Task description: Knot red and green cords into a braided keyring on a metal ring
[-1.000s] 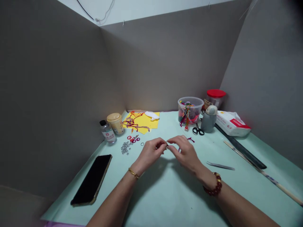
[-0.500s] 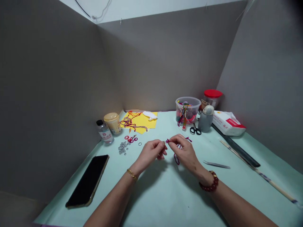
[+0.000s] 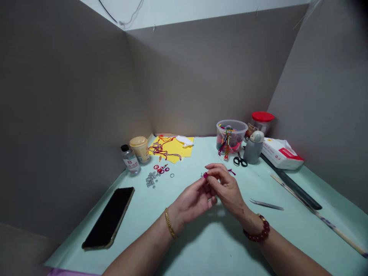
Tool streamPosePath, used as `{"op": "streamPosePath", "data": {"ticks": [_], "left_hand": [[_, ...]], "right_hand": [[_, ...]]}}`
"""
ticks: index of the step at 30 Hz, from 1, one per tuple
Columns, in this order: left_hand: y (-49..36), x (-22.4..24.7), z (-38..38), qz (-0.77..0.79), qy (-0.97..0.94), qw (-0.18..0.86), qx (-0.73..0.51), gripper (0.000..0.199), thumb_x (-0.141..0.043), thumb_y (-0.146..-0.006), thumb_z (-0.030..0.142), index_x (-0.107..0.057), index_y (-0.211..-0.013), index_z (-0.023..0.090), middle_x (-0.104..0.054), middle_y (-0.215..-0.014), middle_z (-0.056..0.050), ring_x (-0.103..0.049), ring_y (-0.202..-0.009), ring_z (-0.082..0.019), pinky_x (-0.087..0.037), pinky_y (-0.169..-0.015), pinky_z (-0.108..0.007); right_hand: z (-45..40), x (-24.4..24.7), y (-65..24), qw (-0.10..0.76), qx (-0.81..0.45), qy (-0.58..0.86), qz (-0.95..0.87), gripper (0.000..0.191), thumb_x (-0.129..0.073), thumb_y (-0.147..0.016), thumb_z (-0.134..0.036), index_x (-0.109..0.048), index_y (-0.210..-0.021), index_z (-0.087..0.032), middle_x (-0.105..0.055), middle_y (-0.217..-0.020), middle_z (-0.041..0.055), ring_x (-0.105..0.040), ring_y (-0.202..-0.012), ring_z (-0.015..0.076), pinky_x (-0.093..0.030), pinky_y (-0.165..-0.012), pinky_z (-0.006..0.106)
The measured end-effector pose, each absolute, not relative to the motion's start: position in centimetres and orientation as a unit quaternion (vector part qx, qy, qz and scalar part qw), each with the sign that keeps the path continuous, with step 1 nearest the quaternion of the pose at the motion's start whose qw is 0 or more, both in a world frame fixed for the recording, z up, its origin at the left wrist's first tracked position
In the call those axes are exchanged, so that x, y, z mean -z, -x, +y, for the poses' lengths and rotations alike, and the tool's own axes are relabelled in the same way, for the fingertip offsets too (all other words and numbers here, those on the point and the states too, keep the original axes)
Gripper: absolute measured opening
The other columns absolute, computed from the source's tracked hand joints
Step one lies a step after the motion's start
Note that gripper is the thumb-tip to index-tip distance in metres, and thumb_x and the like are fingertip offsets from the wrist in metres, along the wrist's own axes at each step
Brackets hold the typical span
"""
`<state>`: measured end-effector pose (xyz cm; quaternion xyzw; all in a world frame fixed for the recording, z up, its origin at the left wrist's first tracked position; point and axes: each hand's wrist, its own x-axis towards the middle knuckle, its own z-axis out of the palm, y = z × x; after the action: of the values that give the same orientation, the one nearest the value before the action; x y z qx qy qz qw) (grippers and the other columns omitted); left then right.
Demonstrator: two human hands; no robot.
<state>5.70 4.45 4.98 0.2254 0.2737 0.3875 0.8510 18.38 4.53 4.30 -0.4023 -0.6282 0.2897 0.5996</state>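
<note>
A small magenta cord knot [image 3: 206, 175] sits at the meeting fingertips of both hands above the middle of the table. My right hand [image 3: 225, 188] pinches it between thumb and fingers from the right. My left hand [image 3: 194, 201] is turned palm up, its index fingertip against the knot and its other fingers curled in under my right hand. Most of the cord is hidden by the hands. A frayed magenta cord end [image 3: 231, 172] shows beyond my right hand. Tweezers [image 3: 266, 204] lie to the right of my right hand.
Left are a phone [image 3: 109, 218], grey beads [image 3: 151, 179], coloured rings [image 3: 161, 169], a bottle [image 3: 131, 161] and a lidded cup [image 3: 140, 149]. Cords lie on yellow paper [image 3: 186, 151]. Scissors [image 3: 240, 161], a tub [image 3: 232, 126], a grey container [image 3: 254, 149], a tissue pack [image 3: 283, 153] and sticks [image 3: 316, 214] are right.
My left hand has rolled palm up and moved right, under my right hand. The hanging magenta loop is now out of sight. The view has shifted slightly.
</note>
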Motion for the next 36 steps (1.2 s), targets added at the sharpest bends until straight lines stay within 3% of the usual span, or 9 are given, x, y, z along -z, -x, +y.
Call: {"op": "streamPosePath", "data": {"ticks": [7,15,21,36], "left_hand": [[-5.9,-5.3,4.6,0.286,-0.203,0.810,-0.470,0.005,-0.069,-0.082,0.014,-0.065,-0.083,0.013,-0.060,-0.074,0.000,-0.055,-0.061,-0.006,-0.046,-0.056,-0.016],[-5.6,-4.9,4.7,0.299,-0.220,0.813,-0.449,0.007,-0.070,-0.082,0.015,-0.064,-0.083,0.012,-0.055,-0.065,0.002,-0.053,-0.055,-0.005,-0.046,-0.051,-0.015],[-5.5,-4.8,4.6,0.305,-0.247,0.792,-0.467,0.008,-0.070,-0.083,0.017,-0.063,-0.084,0.012,-0.058,-0.073,0.001,-0.054,-0.057,-0.004,-0.046,-0.052,-0.014],[-5.6,-5.6,4.5,0.308,-0.221,0.768,-0.516,0.010,-0.055,-0.093,0.014,-0.062,-0.086,0.011,-0.059,-0.081,0.000,-0.056,-0.058,-0.003,-0.049,-0.053,-0.014]], "right_hand": [[4.0,-4.3,-18.0,0.613,-0.254,0.386,-0.641,0.006,-0.059,-0.084,-0.021,-0.064,-0.083,-0.024,-0.062,-0.103,0.0058,-0.058,-0.101,0.0212,-0.045,-0.089,0.037],[4.2,-5.1,-18.4,0.614,-0.241,0.398,-0.637,0.006,-0.061,-0.083,-0.020,-0.060,-0.078,-0.022,-0.062,-0.094,0.0046,-0.058,-0.094,0.0203,-0.043,-0.085,0.035],[4.8,-4.9,-19.1,0.578,-0.345,0.418,-0.610,0.010,-0.061,-0.085,-0.028,-0.059,-0.079,-0.021,-0.059,-0.077,-0.0008,-0.056,-0.073,0.0157,-0.044,-0.072,0.030],[5.1,-4.1,-19.1,0.570,-0.371,0.436,-0.589,0.017,-0.054,-0.089,-0.035,-0.061,-0.084,-0.020,-0.062,-0.081,0.0009,-0.056,-0.078,0.0164,-0.043,-0.072,0.029]]}}
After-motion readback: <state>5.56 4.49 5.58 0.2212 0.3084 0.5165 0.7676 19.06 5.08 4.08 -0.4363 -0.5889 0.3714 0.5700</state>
